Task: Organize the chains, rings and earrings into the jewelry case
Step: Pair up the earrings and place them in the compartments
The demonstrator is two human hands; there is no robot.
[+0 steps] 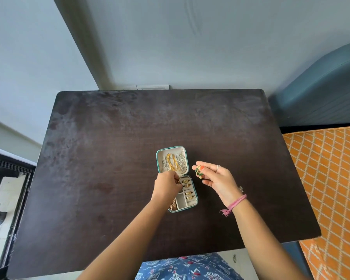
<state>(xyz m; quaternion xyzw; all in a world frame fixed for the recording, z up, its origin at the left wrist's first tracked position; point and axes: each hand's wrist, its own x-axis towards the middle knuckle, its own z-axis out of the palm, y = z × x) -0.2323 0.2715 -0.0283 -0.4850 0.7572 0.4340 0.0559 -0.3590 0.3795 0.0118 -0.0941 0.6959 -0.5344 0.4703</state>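
A small teal jewelry case (194,191) lies open on the dark table (113,158). Its lid half holds a gold chain (172,161) and silver chains (180,161). Gold rings (187,188) sit in the ring rolls of the base half, and gold pieces (173,206) fill a compartment at its near left corner. My left hand (167,185) reaches into the base's left side with fingers curled, pinching something small that is mostly hidden. My right hand (218,179) hovers right of the case and pinches a green and gold earring (199,172) between thumb and fingertips.
An orange patterned bed cover (323,178) lies right of the table, with a blue-grey headboard (321,87) behind it. The wall runs along the table's far edge. A dark frame (12,178) stands at the left. My patterned blue clothing (186,267) meets the near edge.
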